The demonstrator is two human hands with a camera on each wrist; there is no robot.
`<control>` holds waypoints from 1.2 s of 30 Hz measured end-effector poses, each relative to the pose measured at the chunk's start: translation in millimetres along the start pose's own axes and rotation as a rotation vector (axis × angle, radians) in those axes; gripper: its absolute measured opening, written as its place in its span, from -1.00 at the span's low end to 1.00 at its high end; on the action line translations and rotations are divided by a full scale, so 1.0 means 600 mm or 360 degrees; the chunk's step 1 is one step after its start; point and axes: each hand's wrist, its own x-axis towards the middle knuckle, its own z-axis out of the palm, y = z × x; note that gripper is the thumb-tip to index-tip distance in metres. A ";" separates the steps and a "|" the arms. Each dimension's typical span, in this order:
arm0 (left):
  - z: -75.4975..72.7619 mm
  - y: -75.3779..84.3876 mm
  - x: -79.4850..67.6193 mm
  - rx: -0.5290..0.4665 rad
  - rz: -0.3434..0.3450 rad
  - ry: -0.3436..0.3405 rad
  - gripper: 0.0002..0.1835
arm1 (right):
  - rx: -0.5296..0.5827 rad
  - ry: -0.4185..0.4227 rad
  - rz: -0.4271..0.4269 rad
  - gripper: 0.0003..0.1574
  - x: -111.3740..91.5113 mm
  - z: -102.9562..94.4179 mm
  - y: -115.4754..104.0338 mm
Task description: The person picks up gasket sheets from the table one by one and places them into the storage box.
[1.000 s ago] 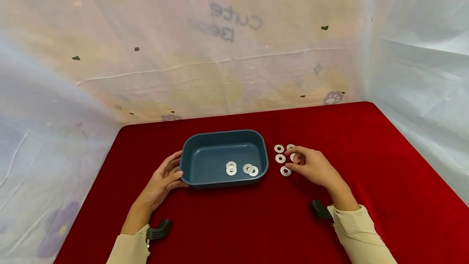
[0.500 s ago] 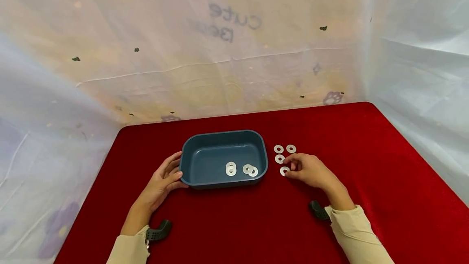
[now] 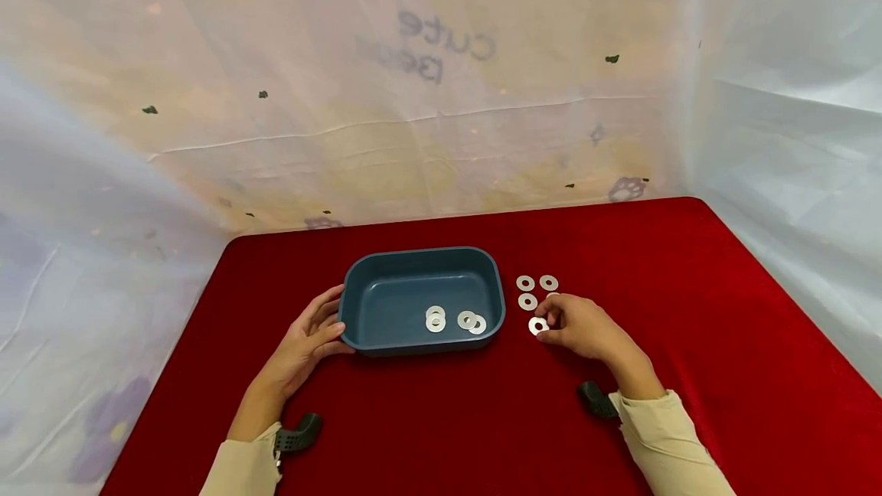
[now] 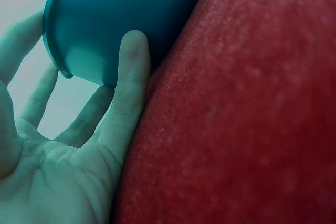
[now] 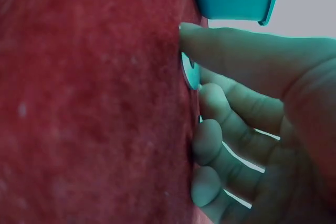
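A blue rectangular tub [image 3: 420, 343] stands on the red cloth. My left hand [image 3: 303, 343] rests against its left end, with the thumb at the near corner; in the left wrist view the spread, nearly straight fingers [image 4: 134, 59] touch its outer wall. Flat metal washers with round holes lie to the right of the tub. My right hand [image 3: 586, 327] is low over them, thumb and forefinger at either side of the nearest washer [image 3: 538, 326]. In the right wrist view that washer [image 5: 190, 72] lies flat below the thumb; no firm pinch shows.
Inside the tub lie two overlapping pairs of washers [image 3: 436, 324]. Other loose washers [image 3: 525, 282] lie beyond my right hand, one partly hidden by it. The red tabletop [image 3: 441, 419] meets a pale patterned curtain [image 3: 386, 151] at the back.
My right hand has come slightly nearer and lower, its thumb and forefinger now at the nearest washer. The left hand and the tub stay where they were.
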 end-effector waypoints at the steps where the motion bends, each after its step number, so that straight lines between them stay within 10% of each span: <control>1: 0.000 -0.001 0.001 -0.0005 0.0001 0.0001 -0.33 | 0.0007 0.0001 0.0004 -0.71 -0.001 -0.001 0.000; 36: 0.000 -0.005 0.001 0.0013 -0.0027 0.0048 -0.33 | 0.0088 -0.0204 -0.0107 -0.63 -0.009 -0.018 0.019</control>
